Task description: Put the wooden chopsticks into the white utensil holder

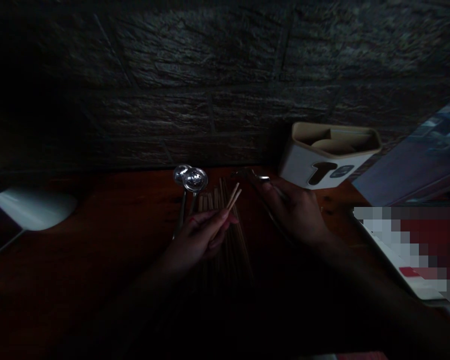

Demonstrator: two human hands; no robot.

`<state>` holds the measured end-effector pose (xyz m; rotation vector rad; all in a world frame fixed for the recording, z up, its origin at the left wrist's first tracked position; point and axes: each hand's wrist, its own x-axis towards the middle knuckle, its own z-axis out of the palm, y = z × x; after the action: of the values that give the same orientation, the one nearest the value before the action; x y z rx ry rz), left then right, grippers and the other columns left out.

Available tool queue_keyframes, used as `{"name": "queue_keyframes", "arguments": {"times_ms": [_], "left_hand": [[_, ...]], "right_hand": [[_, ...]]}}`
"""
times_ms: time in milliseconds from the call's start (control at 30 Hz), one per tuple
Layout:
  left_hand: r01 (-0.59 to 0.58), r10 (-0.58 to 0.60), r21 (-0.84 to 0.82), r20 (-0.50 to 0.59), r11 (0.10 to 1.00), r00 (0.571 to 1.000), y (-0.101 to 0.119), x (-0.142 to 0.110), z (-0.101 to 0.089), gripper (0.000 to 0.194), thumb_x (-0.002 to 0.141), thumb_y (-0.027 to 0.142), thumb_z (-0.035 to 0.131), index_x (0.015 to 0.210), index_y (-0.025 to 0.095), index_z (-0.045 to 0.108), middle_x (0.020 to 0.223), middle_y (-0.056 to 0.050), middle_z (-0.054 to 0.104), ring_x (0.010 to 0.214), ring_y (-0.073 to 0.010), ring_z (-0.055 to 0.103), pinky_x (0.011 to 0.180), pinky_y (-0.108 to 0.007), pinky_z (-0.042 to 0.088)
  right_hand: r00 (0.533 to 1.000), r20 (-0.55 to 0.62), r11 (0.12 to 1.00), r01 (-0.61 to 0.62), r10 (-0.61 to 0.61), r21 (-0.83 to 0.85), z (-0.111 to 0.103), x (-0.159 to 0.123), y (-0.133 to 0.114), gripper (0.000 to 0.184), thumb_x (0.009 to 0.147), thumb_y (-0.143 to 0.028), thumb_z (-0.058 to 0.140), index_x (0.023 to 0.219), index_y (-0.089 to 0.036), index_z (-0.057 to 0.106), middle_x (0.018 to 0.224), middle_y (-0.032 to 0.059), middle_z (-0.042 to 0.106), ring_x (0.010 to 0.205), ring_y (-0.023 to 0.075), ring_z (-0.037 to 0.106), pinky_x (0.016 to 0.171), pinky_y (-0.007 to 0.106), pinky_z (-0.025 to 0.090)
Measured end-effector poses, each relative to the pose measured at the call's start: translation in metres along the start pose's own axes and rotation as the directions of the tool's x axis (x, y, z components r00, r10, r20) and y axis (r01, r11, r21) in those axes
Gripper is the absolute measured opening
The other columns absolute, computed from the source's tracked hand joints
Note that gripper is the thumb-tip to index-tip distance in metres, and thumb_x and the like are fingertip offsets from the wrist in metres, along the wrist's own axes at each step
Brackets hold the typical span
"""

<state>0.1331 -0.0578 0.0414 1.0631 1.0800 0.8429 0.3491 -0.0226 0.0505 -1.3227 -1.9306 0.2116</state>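
My left hand (206, 232) is closed on a pair of chopsticks (234, 196), their tips angled up and to the right. Under and behind it, several more chopsticks (240, 237) lie side by side on the wooden table. My right hand (298, 207) is closed around a shiny metal utensil (263, 178) near the table's back. Its kind is hard to make out in the dark, and the fingers hide part of it. Left of the chopsticks rest a slotted ladle (195, 179) and a second metal ladle (180, 173), their handles running toward me.
A white utensil holder (322, 167) with a beige rim stands against the dark brick wall (210, 110), right of my right hand. A white rounded object (37, 207) sits at the left. On the right, a white-edged item (427, 290) is partly blurred out. The wooden table (108, 225) is dim.
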Motion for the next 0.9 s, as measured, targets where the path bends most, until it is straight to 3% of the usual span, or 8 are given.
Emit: {"name": "queue_keyframes", "arguments": {"times_ms": [67, 233, 400, 467, 533, 667, 900], "left_hand": [[-0.004, 0.004, -0.016, 0.001, 1.000, 1.000, 0.000, 0.002, -0.002, 0.035, 0.088, 0.052, 0.057, 0.088, 0.019, 0.068, 0.047, 0.009, 0.033, 0.038, -0.0054, 0.027, 0.036, -0.018, 0.019], [0.028, -0.028, -0.025, -0.002, 0.999, 1.000, -0.001, 0.001, -0.003, 0.034, 0.088, 0.051, 0.057, 0.087, 0.018, 0.066, 0.045, 0.009, 0.033, 0.036, -0.0050, 0.026, 0.035, -0.017, 0.020], [-0.004, 0.005, -0.047, 0.026, 0.999, 1.000, 0.001, -0.002, -0.001, 0.036, 0.089, 0.052, 0.055, 0.086, 0.018, 0.066, 0.047, 0.009, 0.034, 0.037, -0.0044, 0.026, 0.035, -0.015, 0.021], [-0.020, 0.020, -0.057, 0.011, 0.998, 1.000, 0.003, -0.001, -0.002, 0.036, 0.089, 0.052, 0.055, 0.086, 0.018, 0.066, 0.046, 0.010, 0.032, 0.036, -0.0042, 0.025, 0.034, -0.014, 0.020], [-0.021, 0.021, -0.054, 0.004, 0.998, 1.000, 0.004, -0.001, -0.003, 0.035, 0.088, 0.051, 0.056, 0.086, 0.018, 0.066, 0.045, 0.010, 0.033, 0.035, -0.0042, 0.024, 0.033, -0.014, 0.020], [-0.020, 0.020, -0.028, -0.023, 0.999, 1.000, 0.002, -0.001, -0.006, 0.035, 0.088, 0.052, 0.057, 0.084, 0.018, 0.067, 0.044, 0.010, 0.033, 0.035, -0.0047, 0.026, 0.033, -0.014, 0.022], [0.017, -0.017, -0.013, -0.034, 1.000, 0.999, -0.010, 0.005, -0.003, 0.037, 0.087, 0.053, 0.057, 0.084, 0.018, 0.067, 0.041, 0.009, 0.034, 0.033, -0.0052, 0.028, 0.033, -0.015, 0.022]], "right_hand": [[0.998, 0.018, 0.995, 0.050, -0.052, 0.085, 0.000, -0.004, -0.009, 0.027, 0.097, -0.035, 0.050, 0.095, -0.017, 0.069, 0.072, 0.0015, 0.070, 0.056, 0.0108, 0.061, 0.053, 0.023, 0.043], [0.961, 0.202, 0.962, 0.143, -0.191, 0.233, 0.011, -0.011, -0.021, 0.022, 0.098, -0.030, 0.049, 0.098, -0.020, 0.068, 0.083, -0.0008, 0.073, 0.066, 0.0094, 0.066, 0.061, 0.020, 0.046], [0.998, 0.068, 0.999, -0.002, 0.005, -0.046, 0.005, 0.002, 0.004, 0.029, 0.096, -0.035, 0.049, 0.098, -0.017, 0.071, 0.074, 0.0033, 0.072, 0.056, 0.0128, 0.062, 0.053, 0.024, 0.040], [0.999, 0.032, 0.998, -0.034, 0.036, -0.051, -0.001, 0.004, 0.006, 0.030, 0.096, -0.037, 0.050, 0.096, -0.016, 0.072, 0.067, 0.0024, 0.069, 0.051, 0.0119, 0.058, 0.051, 0.024, 0.038], [0.999, 0.032, 1.000, 0.008, -0.009, 0.026, -0.004, 0.001, -0.001, 0.029, 0.096, -0.037, 0.050, 0.095, -0.016, 0.071, 0.064, 0.0006, 0.066, 0.049, 0.0102, 0.056, 0.050, 0.023, 0.037], [0.962, 0.191, 0.963, 0.152, -0.196, 0.224, 0.002, -0.008, -0.019, 0.023, 0.097, -0.032, 0.050, 0.095, -0.020, 0.070, 0.074, -0.0020, 0.071, 0.056, 0.0079, 0.061, 0.055, 0.020, 0.041], [0.974, 0.181, 0.987, 0.117, -0.136, 0.110, 0.010, -0.007, -0.014, 0.027, 0.097, -0.036, 0.049, 0.101, -0.020, 0.071, 0.083, 0.0014, 0.075, 0.063, 0.0121, 0.067, 0.058, 0.023, 0.044]]}}
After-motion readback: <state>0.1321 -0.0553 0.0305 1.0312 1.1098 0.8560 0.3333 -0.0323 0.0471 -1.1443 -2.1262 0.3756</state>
